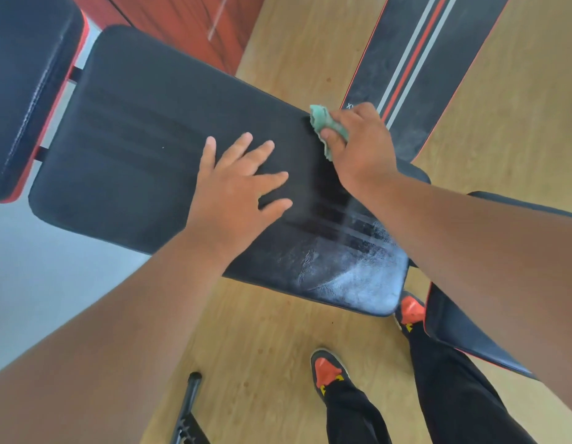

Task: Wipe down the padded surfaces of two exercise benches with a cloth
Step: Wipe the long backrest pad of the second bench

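Fingers (243,149) of the left hand (236,190) are straight and spread, lying flat on the black bench pad (143,136); nothing is held. Fingers of the right hand (358,139) are curled round a bunched green cloth (326,123), thumb pinching it from the near side, and press it onto the pad's far edge.

Positions ref. the fingers:
- Cloth: bulges out past the right hand's knuckles toward the pad's far edge; a strip hangs below the thumb. It sits just beyond the left fingertips, to their right, not touching them.
- Pad surface: directly under both hands. Toward the wrists from the fingers, the near corner shows a pale, cracked, worn patch (352,277) w/ faint streaks running up toward the right wrist.
- Second pad (28,91): black w/ red trim, well beyond the left fingertips, at the far-left end of the first pad, separated by a narrow gap.
- Striped pad (416,65): black w/ red and grey stripes, just beyond the right knuckles, over the wood floor (278,331).
- Shoes (329,373): orange/black, behind both wrists, on the floor.
- Black bar (188,402): on the floor, near side, below the left forearm.
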